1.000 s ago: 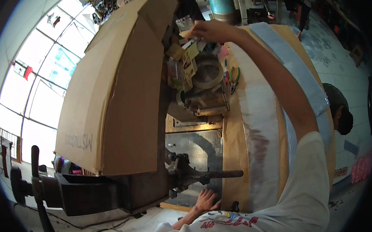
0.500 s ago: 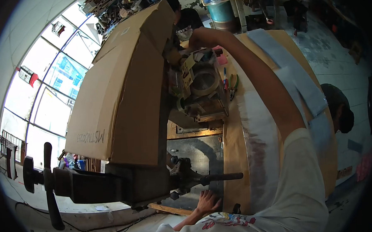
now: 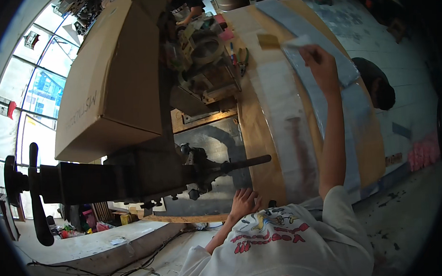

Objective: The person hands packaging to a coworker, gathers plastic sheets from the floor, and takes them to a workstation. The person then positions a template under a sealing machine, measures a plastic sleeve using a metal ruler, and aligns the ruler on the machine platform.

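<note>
My right hand [image 3: 320, 67] is raised over the bluish plastic sheets [image 3: 333, 59], its fingers pinched together. By the fingertips is a small blurred whitish piece [image 3: 298, 42], and to the left of it a yellow-brown rectangular patch [image 3: 268, 41]; whether the fingers hold either I cannot tell. My left hand [image 3: 245, 202] lies with fingers spread at the near edge of the dark metal plate [image 3: 206, 146], below the black bar [image 3: 249, 162] of the machine [image 3: 114, 179].
A large cardboard box [image 3: 112, 73] rests on the machine. Behind the plate stands a clear box [image 3: 213, 76] with a tape roll [image 3: 207, 50]; green-handled pliers [image 3: 243, 62] lie beside it. Long clear plastic [image 3: 279, 106] covers the brown tabletop [image 3: 255, 131]. Two people are nearby, one far, one right.
My right hand has moved from the far clear box back and right, over the bluish sheets. The yellow-brown patch has appeared. My left hand stays at the plate's edge; the whole view has shifted.
</note>
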### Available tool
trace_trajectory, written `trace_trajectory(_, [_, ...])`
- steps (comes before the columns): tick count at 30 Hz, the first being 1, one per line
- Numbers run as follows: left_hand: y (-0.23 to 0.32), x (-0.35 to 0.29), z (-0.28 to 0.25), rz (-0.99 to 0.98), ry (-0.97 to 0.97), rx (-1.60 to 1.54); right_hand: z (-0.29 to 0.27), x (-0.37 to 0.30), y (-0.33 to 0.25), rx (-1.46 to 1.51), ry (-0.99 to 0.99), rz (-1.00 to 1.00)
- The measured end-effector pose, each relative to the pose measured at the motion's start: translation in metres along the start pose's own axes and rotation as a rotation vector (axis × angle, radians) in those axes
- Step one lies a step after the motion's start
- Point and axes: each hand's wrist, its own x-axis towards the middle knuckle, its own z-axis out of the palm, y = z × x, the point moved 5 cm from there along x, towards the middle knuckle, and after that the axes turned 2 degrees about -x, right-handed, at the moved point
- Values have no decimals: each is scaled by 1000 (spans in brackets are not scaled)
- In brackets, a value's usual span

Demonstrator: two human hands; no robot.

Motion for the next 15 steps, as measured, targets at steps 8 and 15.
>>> trace_trajectory(8, [-2, -16, 5, 193, 132, -19, -43, -107, -20, 452, 42, 163])
trace_trajectory(15, [-19, -30, 12, 54, 40, 32, -26, -154, -56, 490, -154, 355])
